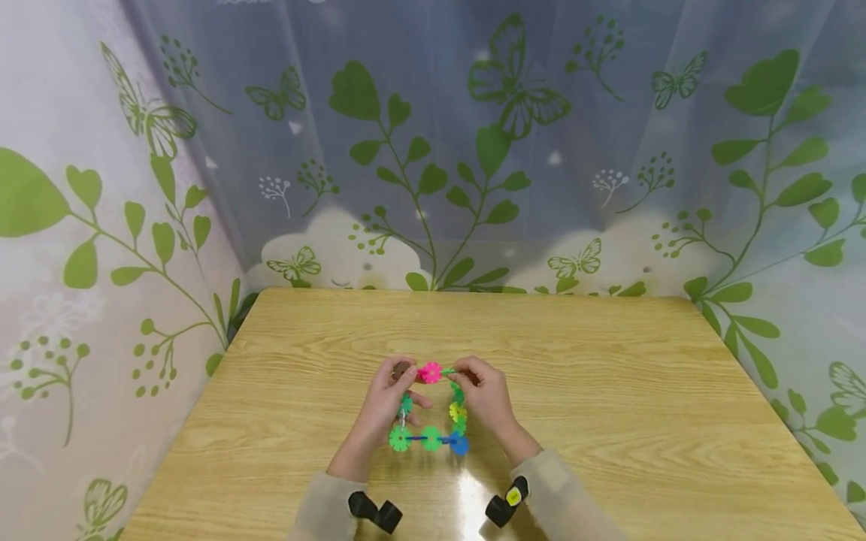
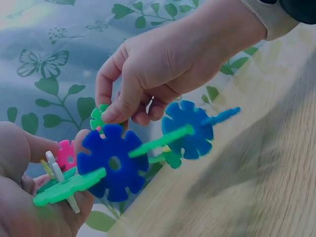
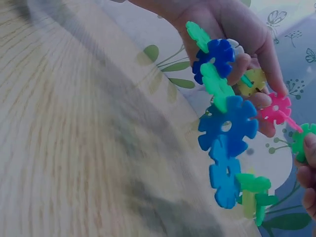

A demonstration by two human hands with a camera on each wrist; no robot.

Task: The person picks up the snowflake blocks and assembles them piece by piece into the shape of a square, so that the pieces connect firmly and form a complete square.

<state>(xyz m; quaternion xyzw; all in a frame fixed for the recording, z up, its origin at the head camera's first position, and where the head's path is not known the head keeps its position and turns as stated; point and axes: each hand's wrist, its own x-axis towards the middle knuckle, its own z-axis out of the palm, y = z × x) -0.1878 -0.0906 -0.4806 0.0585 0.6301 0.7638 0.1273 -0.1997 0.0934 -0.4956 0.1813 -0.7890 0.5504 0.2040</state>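
Observation:
A square frame of interlocking snowflake discs (image 1: 431, 438) is held just above the wooden table (image 1: 609, 376). It has green, blue and yellow discs, with a pink disc (image 1: 429, 372) on its far side. My left hand (image 1: 404, 376) pinches the frame's far left corner. My right hand (image 1: 463, 373) pinches a green disc beside the pink one. In the left wrist view, two blue discs (image 2: 113, 163) are joined by green ones, my right hand (image 2: 111, 114) pinches from above, and my left hand (image 2: 19, 197) grips the lower left. The right wrist view shows the blue discs (image 3: 227, 126), the pink disc (image 3: 277, 108) and my left hand (image 3: 237, 29).
A curtain printed with green leaves and butterflies (image 1: 433, 150) hangs round the table's back and sides. The table's far edge (image 1: 473, 293) meets the curtain. Black wrist-worn cameras (image 1: 375, 512) sit on both forearms near the front edge.

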